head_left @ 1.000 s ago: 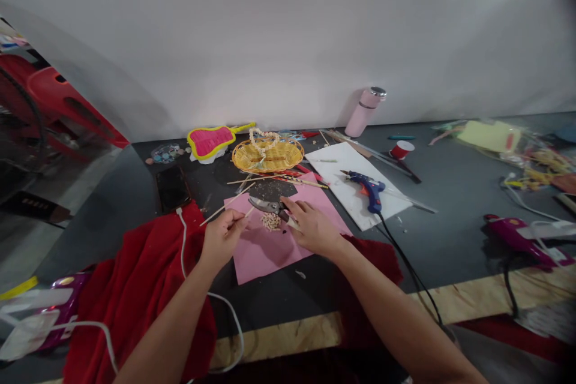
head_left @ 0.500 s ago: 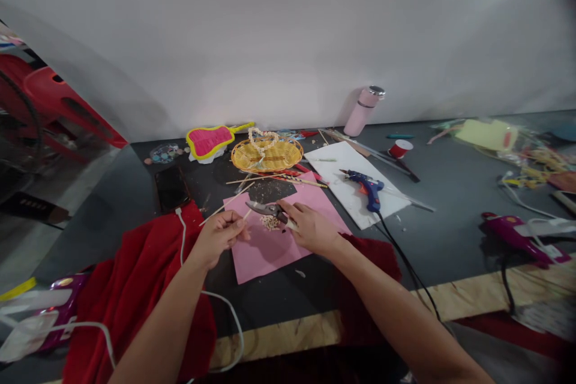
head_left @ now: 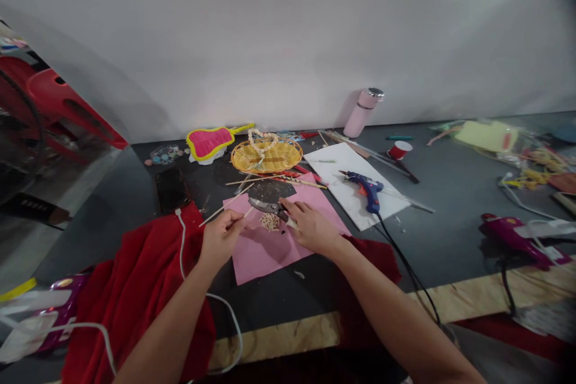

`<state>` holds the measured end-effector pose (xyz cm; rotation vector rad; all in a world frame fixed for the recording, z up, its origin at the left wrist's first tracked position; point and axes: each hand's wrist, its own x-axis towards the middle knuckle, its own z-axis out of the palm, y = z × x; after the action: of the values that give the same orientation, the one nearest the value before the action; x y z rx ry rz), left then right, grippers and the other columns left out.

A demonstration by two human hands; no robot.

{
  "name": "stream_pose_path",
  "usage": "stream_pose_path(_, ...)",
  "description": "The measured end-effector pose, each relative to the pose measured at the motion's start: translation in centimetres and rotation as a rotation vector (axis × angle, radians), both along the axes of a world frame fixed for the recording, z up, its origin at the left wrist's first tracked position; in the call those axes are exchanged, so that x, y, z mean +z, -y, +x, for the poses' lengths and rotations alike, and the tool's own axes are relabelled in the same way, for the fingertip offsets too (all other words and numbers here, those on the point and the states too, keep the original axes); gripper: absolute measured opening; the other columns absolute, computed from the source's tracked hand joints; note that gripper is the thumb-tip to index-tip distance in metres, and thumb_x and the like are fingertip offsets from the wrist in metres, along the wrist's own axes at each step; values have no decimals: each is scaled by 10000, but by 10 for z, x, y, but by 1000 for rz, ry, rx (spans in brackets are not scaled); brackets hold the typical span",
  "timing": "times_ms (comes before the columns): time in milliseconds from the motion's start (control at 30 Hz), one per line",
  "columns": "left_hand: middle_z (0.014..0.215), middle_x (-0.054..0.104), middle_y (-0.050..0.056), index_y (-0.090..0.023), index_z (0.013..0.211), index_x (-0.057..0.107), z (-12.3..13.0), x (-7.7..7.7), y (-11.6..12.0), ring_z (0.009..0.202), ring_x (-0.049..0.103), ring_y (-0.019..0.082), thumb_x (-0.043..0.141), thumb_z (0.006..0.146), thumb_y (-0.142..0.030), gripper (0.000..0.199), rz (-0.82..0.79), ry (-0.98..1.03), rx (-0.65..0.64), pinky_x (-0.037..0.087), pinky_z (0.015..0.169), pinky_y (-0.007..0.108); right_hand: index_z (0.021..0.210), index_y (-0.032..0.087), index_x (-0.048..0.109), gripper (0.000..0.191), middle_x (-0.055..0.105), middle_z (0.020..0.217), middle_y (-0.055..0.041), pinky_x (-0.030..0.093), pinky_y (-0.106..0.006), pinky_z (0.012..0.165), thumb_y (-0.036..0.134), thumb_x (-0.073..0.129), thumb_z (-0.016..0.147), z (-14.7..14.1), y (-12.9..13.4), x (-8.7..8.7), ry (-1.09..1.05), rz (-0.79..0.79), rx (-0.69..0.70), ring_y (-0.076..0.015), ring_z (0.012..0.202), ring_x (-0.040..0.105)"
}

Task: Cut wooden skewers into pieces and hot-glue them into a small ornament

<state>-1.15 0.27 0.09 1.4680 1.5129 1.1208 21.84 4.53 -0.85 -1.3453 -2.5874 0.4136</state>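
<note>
Between the counter's (head_left: 270, 300) front and back edges, the left grip (head_left: 220, 238), curled tighter than half a second ago, pinches a thin stick (head_left: 248, 212) by the pruners (head_left: 264, 206) the right grip (head_left: 315, 229) clasps.

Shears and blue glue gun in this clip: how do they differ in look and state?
The shears have a curved metal blade, while the blue glue gun has a narrow nozzle. The right hand grips the shears above the pink paper; the glue gun lies on the white board, untouched. The glue gun trails a black cord; the shears show none. Both point leftward in view.
</note>
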Motion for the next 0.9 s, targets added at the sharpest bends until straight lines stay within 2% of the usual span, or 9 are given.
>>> stream_pose_path(133,603,643,19,-145,706,570,-4,2,-3,386,322,46,585,761,-331,195,-172,237,-107,218,397,188,1380,170,238,592,501,1191,-120,332,-347,941,265,452,837,3,-2,1,-19,-3,29,-220,1100,442)
stream_pose_path(233,605,651,24,-141,694,544,-5,1,-4,361,260,24,608,744,-328,204,-240,378,-144,169,384,181,1376,172,253,582,513,1160,-121,346,-344,924,267,454,838,2,-1,3,-23,-8,22,-222,1070,463)
stream_pose_path(467,582,639,19,-135,687,541,-6,0,-3,353,250,16,616,744,-322,210,-222,419,-110,154,375,175,1336,219,303,480,574,1035,-86,384,-279,829,244,418,870,-5,6,9,-26,-65,-37,-198,939,549)
stream_pose_path(633,578,635,21,-135,678,525,-6,4,-2,348,269,10,613,750,-322,219,-239,440,-133,154,373,168,1345,217,296,525,561,1076,-97,376,-299,856,229,456,845,-4,5,11,15,-46,-51,-209,971,535)
stream_pose_path(800,528,597,5,-143,660,480,-11,9,-1,321,231,-1,616,751,-314,236,-408,541,-279,90,351,161,1384,203,252,607,499,1212,-112,345,-351,933,264,476,823,4,-2,10,-26,-23,55,-228,1108,454)
stream_pose_path(900,516,583,-2,-152,666,464,-14,9,-2,299,207,-6,633,730,-304,237,-509,608,-327,55,336,160,1387,193,255,619,499,1222,-115,346,-357,941,252,482,813,6,-3,7,-47,-37,82,-230,1123,448)
